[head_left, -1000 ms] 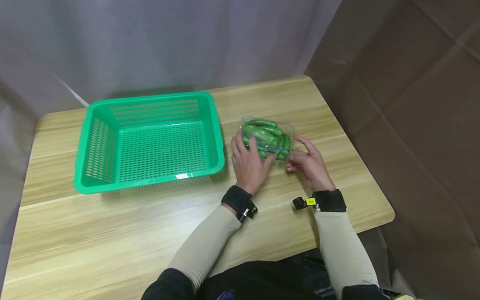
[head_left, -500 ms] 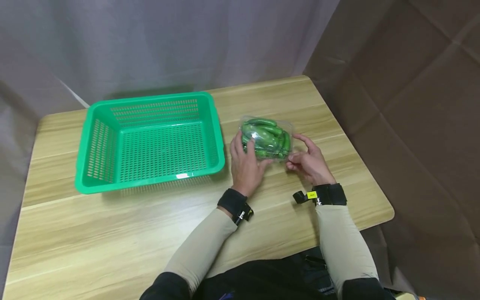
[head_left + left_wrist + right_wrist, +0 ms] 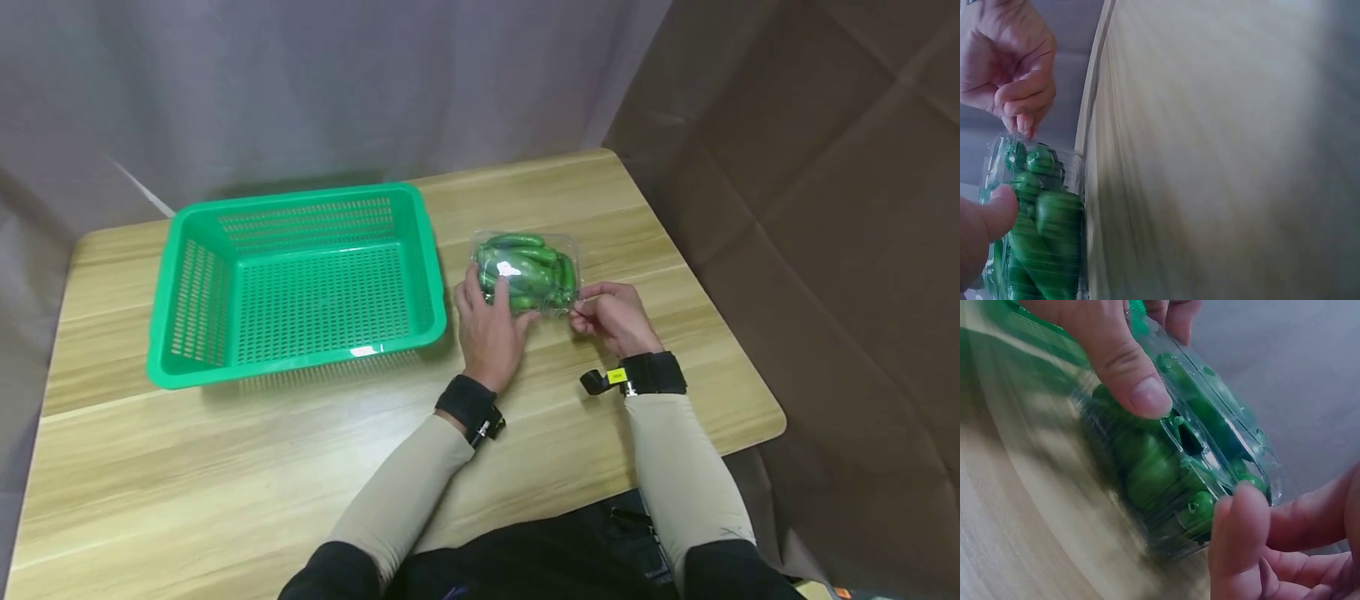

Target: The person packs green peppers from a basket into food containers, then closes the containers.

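Note:
A clear plastic clamshell box (image 3: 567, 243) of green peppers (image 3: 528, 267) sits on the wooden table, its lid down over them. My left hand (image 3: 491, 337) holds its near left part, fingers over the lid and thumb along the front. In the right wrist view that thumb (image 3: 1141, 387) presses against the box's side. At the near right corner, my right hand (image 3: 617, 317) pinches the edge between thumb and fingertips. The left wrist view shows these fingertips (image 3: 1025, 122) meeting at the end of the box. The pinched bit itself is mostly hidden.
To the left of the box stands a large green plastic basket (image 3: 438, 308) with slotted walls and nothing inside. The wooden table (image 3: 262, 467) ends at a grey curtain (image 3: 337, 83) behind and brown cloth (image 3: 825, 250) on the right.
My right index finger has come in from the box's right side to join the thumb at the corner. The box has shifted slightly left in view. My left hand stays on it.

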Tool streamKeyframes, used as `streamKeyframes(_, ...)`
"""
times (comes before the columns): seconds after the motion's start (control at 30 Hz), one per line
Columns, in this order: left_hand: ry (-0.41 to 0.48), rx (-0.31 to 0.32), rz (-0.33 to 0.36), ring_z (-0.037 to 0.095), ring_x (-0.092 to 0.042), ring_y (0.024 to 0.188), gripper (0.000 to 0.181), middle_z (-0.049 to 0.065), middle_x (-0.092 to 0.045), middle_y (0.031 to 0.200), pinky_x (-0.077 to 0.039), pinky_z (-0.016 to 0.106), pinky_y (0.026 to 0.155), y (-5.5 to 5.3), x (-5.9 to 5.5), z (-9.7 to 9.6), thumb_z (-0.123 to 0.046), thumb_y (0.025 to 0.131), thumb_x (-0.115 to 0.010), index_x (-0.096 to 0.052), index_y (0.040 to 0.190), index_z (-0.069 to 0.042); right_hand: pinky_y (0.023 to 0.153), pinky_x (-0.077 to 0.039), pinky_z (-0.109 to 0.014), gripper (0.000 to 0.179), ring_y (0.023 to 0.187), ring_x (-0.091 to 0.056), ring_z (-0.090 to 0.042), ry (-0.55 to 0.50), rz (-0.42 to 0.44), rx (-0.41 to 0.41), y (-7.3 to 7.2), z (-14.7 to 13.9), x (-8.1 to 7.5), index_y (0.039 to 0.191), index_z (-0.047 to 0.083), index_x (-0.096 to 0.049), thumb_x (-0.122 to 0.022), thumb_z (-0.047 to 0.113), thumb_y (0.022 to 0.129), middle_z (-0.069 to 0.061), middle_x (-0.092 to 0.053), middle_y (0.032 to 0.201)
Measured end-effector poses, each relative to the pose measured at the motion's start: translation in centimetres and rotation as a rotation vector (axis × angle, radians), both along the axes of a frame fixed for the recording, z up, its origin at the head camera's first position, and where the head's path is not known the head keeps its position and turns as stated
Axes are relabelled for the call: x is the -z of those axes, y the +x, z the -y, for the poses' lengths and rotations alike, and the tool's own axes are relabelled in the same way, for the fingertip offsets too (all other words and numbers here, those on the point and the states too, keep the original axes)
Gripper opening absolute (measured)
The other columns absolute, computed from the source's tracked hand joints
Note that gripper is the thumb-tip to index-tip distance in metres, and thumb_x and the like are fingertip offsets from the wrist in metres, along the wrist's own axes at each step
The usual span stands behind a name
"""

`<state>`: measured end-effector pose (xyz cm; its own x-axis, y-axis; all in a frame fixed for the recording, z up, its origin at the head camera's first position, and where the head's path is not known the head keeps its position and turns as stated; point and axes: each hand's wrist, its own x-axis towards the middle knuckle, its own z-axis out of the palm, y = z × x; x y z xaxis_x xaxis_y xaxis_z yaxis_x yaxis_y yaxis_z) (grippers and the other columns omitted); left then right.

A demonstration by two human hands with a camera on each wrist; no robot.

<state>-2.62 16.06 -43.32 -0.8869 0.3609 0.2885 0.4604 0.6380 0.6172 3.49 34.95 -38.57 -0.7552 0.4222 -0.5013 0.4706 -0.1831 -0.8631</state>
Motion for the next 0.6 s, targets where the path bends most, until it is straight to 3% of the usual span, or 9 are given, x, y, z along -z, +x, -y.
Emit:
streamKeyframes(0.27,-0.1,-0.015,0.044,0.049,-0.028,0.151,0.114,0.029,-0.022,0.166,-0.043,0.061,0.115,0.6,-0.3,-1.2,-0.072,0.07,-0.084,-0.042,0.152,-0.005,0.056,-0.055,-0.019,0.012,0.06,-0.063,-0.008,0.038,0.014,-0.028,0.1,0.0,0.2,0.11,-0.002,-0.056,-0.052,-0.007,0.099,0.0,-0.068,0.074)
streamKeyframes(0.43,-0.153,-0.059,0.0,0.049,-0.031,0.15,0.104,0.03,-0.024,0.165,-0.042,0.06,0.115,0.7,-0.3,-1.6,-0.07,0.076,-0.081,-0.046,0.148,-0.005,0.056,-0.055,-0.019,0.012,0.061,-0.063,-0.009,0.018,-0.013,-0.056,0.2,-0.1,0.2,0.108,-0.002,-0.054,-0.051,-0.009,0.098,-0.001,-0.068,0.075)
streamKeyframes(0.6,-0.214,-0.054,-0.065,0.049,-0.036,0.148,0.093,0.03,-0.026,0.165,-0.045,0.06,0.113,0.7,-0.2,-1.0,-0.068,0.084,-0.075,-0.05,0.148,-0.005,0.055,-0.055,-0.019,0.013,0.061,-0.063,-0.009,-0.002,-0.024,-0.06,0.3,-0.4,0.3,0.108,-0.003,-0.053,-0.051,-0.01,0.098,-0.001,-0.069,0.073)
